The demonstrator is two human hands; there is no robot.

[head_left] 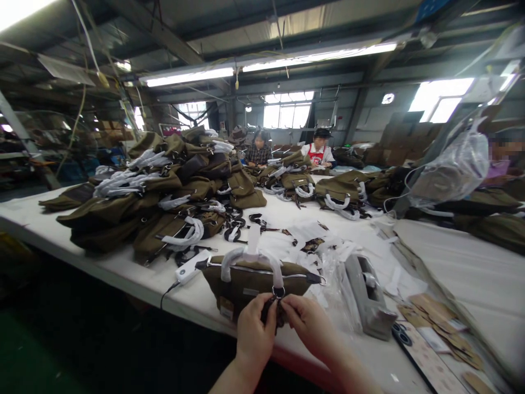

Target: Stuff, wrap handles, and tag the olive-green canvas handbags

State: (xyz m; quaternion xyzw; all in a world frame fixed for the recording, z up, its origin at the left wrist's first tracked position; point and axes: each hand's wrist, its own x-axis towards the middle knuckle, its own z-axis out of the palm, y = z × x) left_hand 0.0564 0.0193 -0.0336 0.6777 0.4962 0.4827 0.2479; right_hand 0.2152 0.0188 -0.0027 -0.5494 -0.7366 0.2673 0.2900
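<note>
An olive-green handbag (241,282) stands upright at the near table edge, its handles (227,265) wrapped in white padding and a zipper along its top. My left hand (256,323) and my right hand (305,323) meet in front of it, just below the metal ring (279,292) at the base of one handle. Both pinch a small dark brown piece (280,316) at that ring. My fingers cover much of it, so its exact kind cannot be told. A paper tag (226,307) hangs on the bag's front left.
A large pile of similar bags (176,180) fills the table's left. Close by lie a white device (192,268) with a cable, black straps (234,230), a grey tape dispenser (369,298), a phone (426,355) and brown tags (447,323). Several people sit beyond.
</note>
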